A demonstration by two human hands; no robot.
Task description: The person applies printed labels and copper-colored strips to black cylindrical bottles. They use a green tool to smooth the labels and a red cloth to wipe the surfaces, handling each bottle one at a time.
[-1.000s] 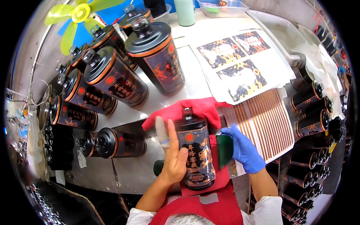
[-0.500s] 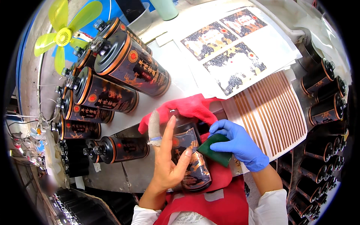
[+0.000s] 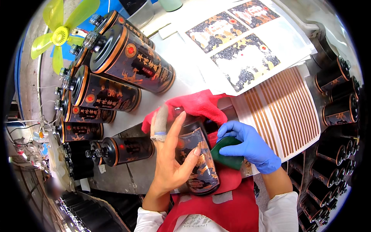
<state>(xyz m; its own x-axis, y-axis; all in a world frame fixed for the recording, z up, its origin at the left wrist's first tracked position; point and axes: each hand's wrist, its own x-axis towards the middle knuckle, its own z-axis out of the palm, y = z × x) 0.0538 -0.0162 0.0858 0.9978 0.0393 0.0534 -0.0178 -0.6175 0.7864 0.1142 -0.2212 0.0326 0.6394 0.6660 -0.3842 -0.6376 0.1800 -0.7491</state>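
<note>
A black bottle with an orange, gold and white patterned label lies tilted on red cloth, its base toward me. My left hand, bare but for a knitted sleeve on one finger, holds the bottle's left side. Its thumb presses on the label and its other visible fingers stretch along the upper side. In a blue glove, my right hand pinches a dark green flat scraper just beside the bottle's right edge. The bottle's neck is hidden behind my fingers and the cloth.
Several finished black bottles stand left on the white table. Further right are a sheet of printed labels and a sheet of brown strips. Racked black bottles line the right side. Red cloth drapes the table edge; a yellow-green fan is far left.
My right hand has drawn the green scraper slightly right, from overlapping the label to the bottle's edge. My left hand stays on the bottle, which is turned a little. The whole view has shifted slightly.
</note>
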